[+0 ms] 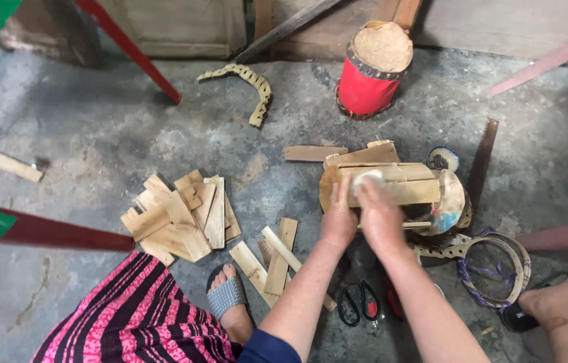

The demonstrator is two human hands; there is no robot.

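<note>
- Left hand (339, 218) laid flat against the near side of a small drum-shaped frame of pale wooden slats (398, 185), fingers stretched up along the slats, not closed round anything.
- Right hand (378, 212) just beside the left, curled round a small whitish pad (368, 179) and pressing it on the slats.
- Frame lying on its side on the grey concrete floor (96, 134), a round wooden end disc facing left, a worn painted disc (450, 202) at its right end.
- Loose heap of flat cut wooden slats (183, 218) to the left, well apart from the hands; a few more slats (277, 259) near the left forearm.
- Black-handled scissors (358, 301) on the floor between the forearms.
- Red cylindrical drum with a woven tan top (372, 67) upright further back.
- Rusty saw blade (482, 161) right of the frame.
- Rattan ring wound with purple cord (495, 269) at lower right.
- Foot in a grey sandal (229, 296) beside a pink-and-black striped skirt (143, 319).
</note>
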